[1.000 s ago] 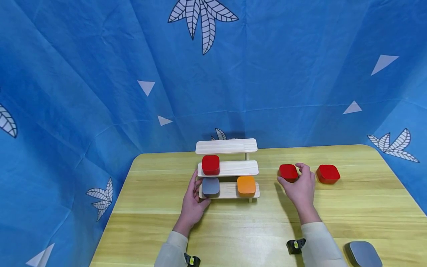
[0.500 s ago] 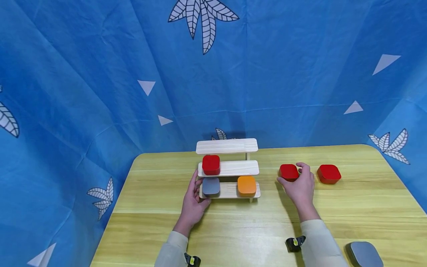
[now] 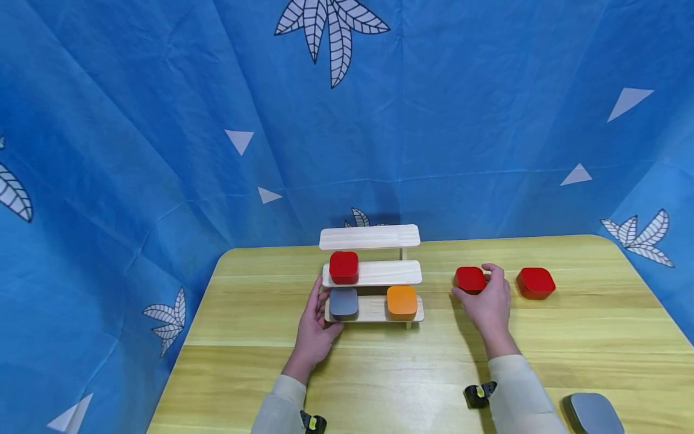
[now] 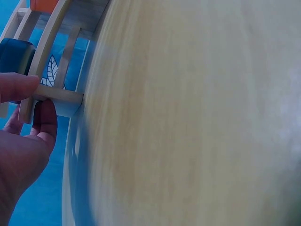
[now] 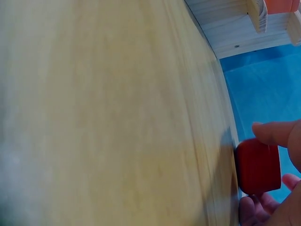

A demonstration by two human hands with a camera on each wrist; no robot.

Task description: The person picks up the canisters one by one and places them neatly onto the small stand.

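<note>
The wooden rack was held at its end by the left hand, likely so it would not wobble, while a red block on the surface was pinched from two sides by the right hand, seemingly for a firm hold.

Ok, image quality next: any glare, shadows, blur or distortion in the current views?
Head: fairly crisp, pale glare on the near part of the table, soft shadow left of the right hand; left wrist: soft detail, whitish glare toward the right edge; right wrist: soft detail, table edge looks bowed, dark shadow beside the red box.
</note>
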